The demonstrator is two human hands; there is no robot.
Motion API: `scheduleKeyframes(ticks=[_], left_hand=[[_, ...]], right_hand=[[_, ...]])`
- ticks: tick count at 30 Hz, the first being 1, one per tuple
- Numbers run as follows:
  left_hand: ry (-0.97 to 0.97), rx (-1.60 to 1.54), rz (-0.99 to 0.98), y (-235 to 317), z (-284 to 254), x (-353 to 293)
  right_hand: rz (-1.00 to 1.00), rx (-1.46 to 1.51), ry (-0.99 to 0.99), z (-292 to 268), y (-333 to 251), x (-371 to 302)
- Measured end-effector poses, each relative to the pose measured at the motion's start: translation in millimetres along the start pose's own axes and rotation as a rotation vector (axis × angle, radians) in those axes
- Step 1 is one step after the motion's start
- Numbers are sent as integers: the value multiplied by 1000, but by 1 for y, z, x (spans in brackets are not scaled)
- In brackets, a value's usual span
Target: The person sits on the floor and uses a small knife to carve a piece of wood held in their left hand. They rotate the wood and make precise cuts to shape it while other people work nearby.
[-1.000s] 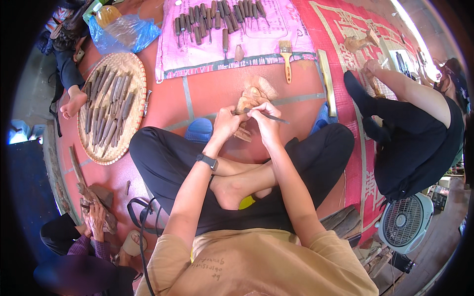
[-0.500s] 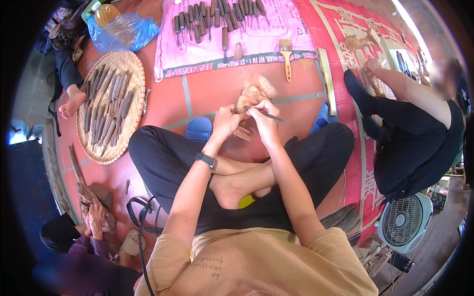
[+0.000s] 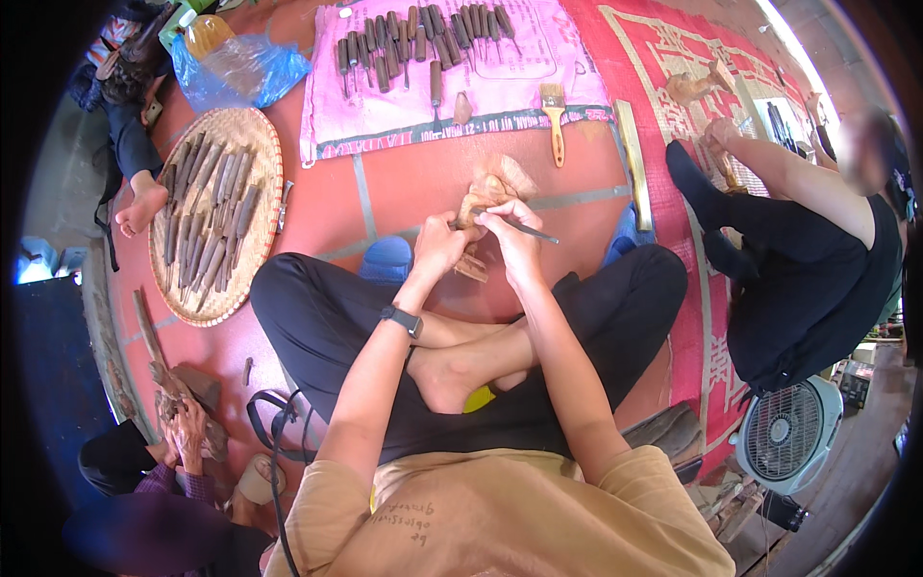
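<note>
In front of my crossed legs, a carved light-brown wooden figure [image 3: 491,188] lies low over the tiles. My left hand [image 3: 439,242] is closed against its near left side, with a watch on that wrist. Pinched in my right hand [image 3: 511,238] is a slim dark carving tool [image 3: 535,232]; one end sticks out to the right, while the other meets the wood between my hands. My fingers partly cover the contact spot. A paler piece of the wood [image 3: 469,267] shows below my hands.
Beyond the carving, a pink sack [image 3: 404,125] bears several wooden-handled tools and a brush [image 3: 554,123]. A woven tray [image 3: 272,240] of tools stands left. One person's hands [image 3: 186,430] work wood at lower left; another person [image 3: 798,260] sits right, near a fan [image 3: 786,435].
The whole view has shifted slightly, far things sitting a little lower. My right hand and the tool have tilted slightly; both hands keep their hold at the carving.
</note>
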State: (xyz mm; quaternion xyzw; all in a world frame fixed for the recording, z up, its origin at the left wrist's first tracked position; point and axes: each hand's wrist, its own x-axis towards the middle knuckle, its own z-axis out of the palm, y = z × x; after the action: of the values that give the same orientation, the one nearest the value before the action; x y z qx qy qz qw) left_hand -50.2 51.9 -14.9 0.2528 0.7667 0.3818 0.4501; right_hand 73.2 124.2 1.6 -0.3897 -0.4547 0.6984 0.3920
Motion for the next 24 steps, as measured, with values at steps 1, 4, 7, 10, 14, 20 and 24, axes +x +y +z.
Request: scheduleKeyframes(ticks=[1,4,7,10,14,20,24], left_hand=[[4,13,-17,-1,2,-1],[6,54,-27,14,-1,-5],[-5,38,-25,14,-3,-7],[31,-2,11,18,-2,-12],[27,90,6,12,1,-5],[8,11,-10,8,0,-3],[1,4,-23,14,-1,-8]], right_hand=[[-5,-4,-10,3,-3,-1],[19,-107,-10,-19,16,10],[4,-50,10,-9,11,6],[16,-35,-12,-4,2,0],[30,-43,11,-17,9,7],[79,33,-30,-17,3,6],[118,53,29,0,-11,0]])
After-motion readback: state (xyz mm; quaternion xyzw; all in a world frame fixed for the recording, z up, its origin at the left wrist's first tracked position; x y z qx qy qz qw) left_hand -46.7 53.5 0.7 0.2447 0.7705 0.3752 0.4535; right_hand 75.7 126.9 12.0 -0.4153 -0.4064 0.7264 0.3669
